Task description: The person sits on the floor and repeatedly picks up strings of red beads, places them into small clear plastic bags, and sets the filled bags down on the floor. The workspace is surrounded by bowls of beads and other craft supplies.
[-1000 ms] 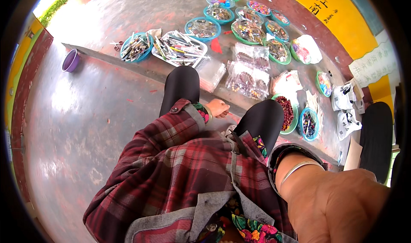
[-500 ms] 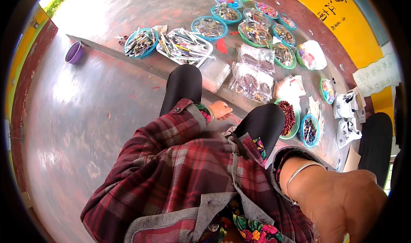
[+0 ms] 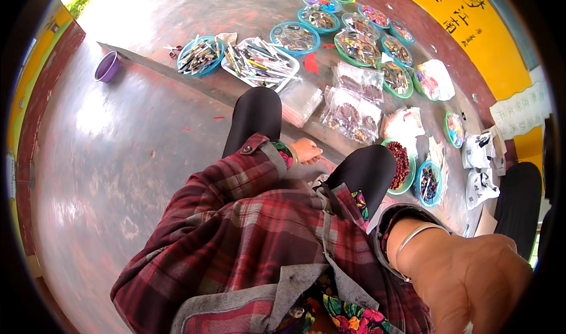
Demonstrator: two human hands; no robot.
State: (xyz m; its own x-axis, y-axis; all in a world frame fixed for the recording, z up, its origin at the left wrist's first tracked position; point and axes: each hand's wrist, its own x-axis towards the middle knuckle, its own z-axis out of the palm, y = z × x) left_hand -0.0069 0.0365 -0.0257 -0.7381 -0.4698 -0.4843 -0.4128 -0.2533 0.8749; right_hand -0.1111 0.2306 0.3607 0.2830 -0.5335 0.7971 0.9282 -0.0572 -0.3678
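Observation:
My left hand [image 3: 306, 151] hangs loosely beside my left knee, its fingers curled in and nothing visible in them. Close to the camera at the lower right is my right hand [image 3: 477, 275], back upward, with a silver bangle at the wrist; its fingers are bent down out of sight. Beyond my right knee, dark red bead strings [image 3: 398, 166] lie in a green bowl [image 3: 410, 178]. A blue bowl [image 3: 438, 172] of small dark and coloured pieces stands beside it. Clear bags of beads [image 3: 352, 115] lie ahead of my knees, next to flat plastic sleeves [image 3: 302, 101].
A white basket [image 3: 293, 75] and a blue bowl [image 3: 221, 54] hold many pens. Scissors [image 3: 172, 51] lie left of them, then a purple bowl [image 3: 107, 67]. Several bowls of trinkets stand toward the yellow wall [image 3: 495, 51]. White bags [image 3: 480, 187] are at the right, beside dark cloth [image 3: 519, 204].
The view has shifted slightly, so the bowls and bags sit a little further right in it. Both hands keep nearly the same pose.

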